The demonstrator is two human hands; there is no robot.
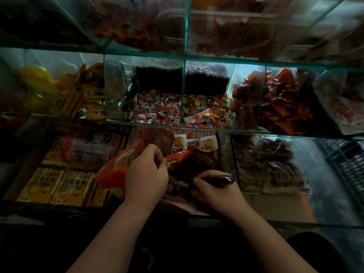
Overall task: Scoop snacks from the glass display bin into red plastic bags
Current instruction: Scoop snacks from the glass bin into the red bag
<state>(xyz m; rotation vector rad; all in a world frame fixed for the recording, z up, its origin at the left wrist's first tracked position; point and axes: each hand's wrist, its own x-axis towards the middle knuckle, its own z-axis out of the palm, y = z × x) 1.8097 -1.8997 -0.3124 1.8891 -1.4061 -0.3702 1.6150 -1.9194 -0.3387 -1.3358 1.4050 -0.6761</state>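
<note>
The dark brown snacks (199, 160) lie heaped in the middle glass display bin (226, 152) of the front row. The red plastic bag (116, 170) hangs at that bin's left edge, its mouth pinched by the curled fingers of the left hand (146, 174). The right hand (214, 192), at the bin's right front, is clamped round a dark scoop (223, 179) whose long axis runs roughly left to right; its bowl is hidden. The snacks lie just beyond the scoop, so the right hand is nearer them, with the bag further left. Right of the bin lie brown dried pieces (266, 164); left of it, yellow packets (59, 182); behind it, red-and-white wrapped sweets (157, 109).
</note>
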